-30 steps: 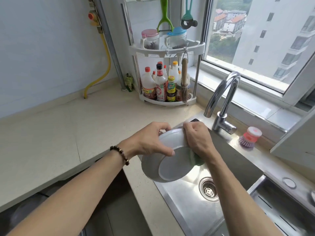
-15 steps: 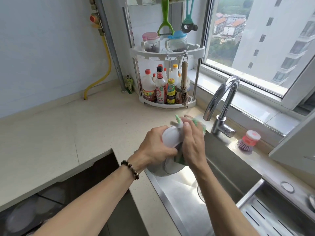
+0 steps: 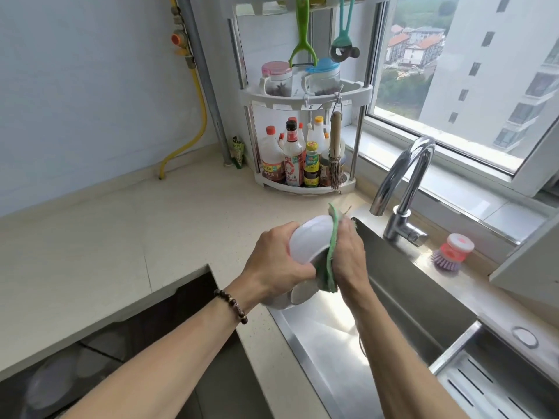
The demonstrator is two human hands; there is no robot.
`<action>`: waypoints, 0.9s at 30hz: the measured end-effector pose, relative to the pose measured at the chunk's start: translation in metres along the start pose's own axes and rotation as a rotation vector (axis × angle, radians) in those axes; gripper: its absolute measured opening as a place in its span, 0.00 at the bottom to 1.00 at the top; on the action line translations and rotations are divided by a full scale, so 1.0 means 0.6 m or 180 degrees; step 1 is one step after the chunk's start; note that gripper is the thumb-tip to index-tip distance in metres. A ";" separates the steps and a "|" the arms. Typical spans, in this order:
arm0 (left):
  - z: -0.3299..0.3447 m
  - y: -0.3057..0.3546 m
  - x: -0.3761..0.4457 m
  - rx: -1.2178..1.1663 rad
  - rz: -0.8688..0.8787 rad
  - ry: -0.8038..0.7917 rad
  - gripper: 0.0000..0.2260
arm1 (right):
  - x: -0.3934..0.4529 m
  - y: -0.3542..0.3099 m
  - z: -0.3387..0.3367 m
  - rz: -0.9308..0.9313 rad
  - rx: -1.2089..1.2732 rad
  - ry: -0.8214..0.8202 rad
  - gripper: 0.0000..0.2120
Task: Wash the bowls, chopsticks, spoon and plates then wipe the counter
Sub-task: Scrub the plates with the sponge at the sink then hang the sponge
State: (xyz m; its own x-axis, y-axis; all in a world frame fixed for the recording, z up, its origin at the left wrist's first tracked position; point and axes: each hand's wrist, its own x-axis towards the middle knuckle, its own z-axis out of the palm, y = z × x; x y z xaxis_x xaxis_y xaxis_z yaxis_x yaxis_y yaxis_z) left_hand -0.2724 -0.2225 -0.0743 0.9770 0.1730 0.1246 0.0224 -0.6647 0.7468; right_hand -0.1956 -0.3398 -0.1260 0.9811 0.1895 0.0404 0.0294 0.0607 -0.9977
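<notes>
Hands meet above the sink's [image 3: 317, 352] left edge: our left hand [image 3: 276, 263] grips the tilted white bowl [image 3: 308, 240], our right hand [image 3: 348, 258] presses a green sponge [image 3: 330, 267] against it. Bottle labels [image 3: 292, 172] are unreadable.

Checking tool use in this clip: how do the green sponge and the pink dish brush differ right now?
The green sponge is held by the right hand against the white bowl above the sink; the pink dish brush rests untouched on the ledge. The sponge is flat, the brush round-topped with purple bristles. Both are washing tools.
</notes>
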 end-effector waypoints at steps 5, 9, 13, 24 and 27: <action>-0.004 -0.005 0.000 0.0015 -0.0198 0.0089 0.17 | -0.017 0.015 0.023 -0.0633 -0.0567 -0.0265 0.21; -0.004 -0.002 -0.012 -0.0176 -0.0088 0.0066 0.23 | 0.011 0.010 0.002 -0.0021 -0.0113 0.0086 0.20; -0.006 0.014 -0.004 -0.0001 0.0014 -0.0012 0.22 | -0.016 0.013 0.014 -0.0300 -0.0195 0.0211 0.19; -0.031 0.014 -0.009 -0.0907 -0.0304 -0.0693 0.27 | 0.052 -0.027 -0.060 -0.0418 -0.0729 -0.0115 0.22; -0.035 0.033 0.029 -0.0286 -0.0439 -0.1157 0.19 | 0.047 -0.055 -0.049 -0.0959 -0.1548 -0.0570 0.18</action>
State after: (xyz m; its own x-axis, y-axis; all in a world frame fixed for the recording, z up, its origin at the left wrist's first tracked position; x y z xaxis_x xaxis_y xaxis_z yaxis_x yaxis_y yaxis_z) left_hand -0.2594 -0.2175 -0.0435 0.9778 -0.0230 -0.2081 0.1558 -0.5842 0.7965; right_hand -0.1631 -0.3653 -0.0937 0.8696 0.3984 0.2916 0.4270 -0.3102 -0.8494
